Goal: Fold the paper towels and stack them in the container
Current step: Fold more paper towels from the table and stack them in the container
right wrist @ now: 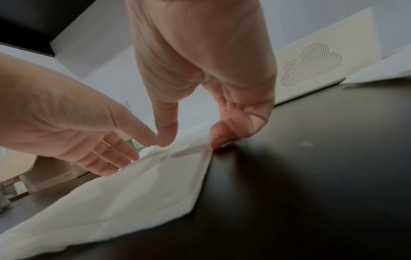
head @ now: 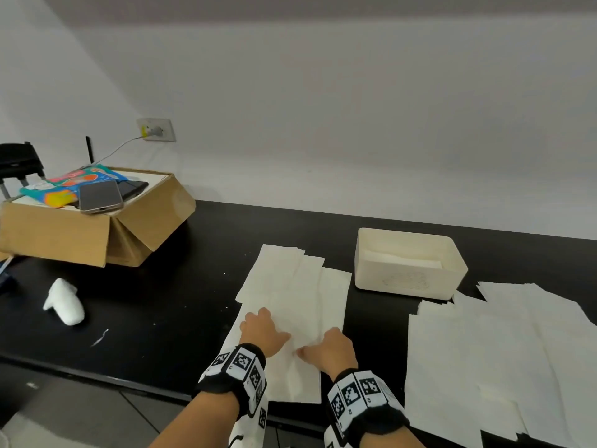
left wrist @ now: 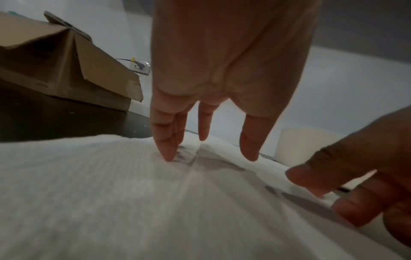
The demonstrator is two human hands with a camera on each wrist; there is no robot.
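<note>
Under the fingers: a paper towel lies flat on the black table, topmost of a loose overlapping spread.
Left hand: fingers straight and relaxed, tips pressing down on the sheet beside a crease; it grips nothing.
Right hand: thumb on top of the sheet, curled fingers at its right edge, which looks caught between them.
Beyond the fingertips: a cream container stands further back and to the right, apart from the sheet, with what looks like folded towels low inside.
Right of the right hand: more unfolded towels fan out across the table.
Left of the left hand: a crumpled white wad, and further back a cardboard box with a phone on top.
Handling: I'd judge the sheet very light, limp and easy to tear or wrinkle. It will not hold its shape when lifted.
Where to hold: pinch a free edge or corner gently, keep the other hand flat as an anchor, then smooth along the fold.
</note>
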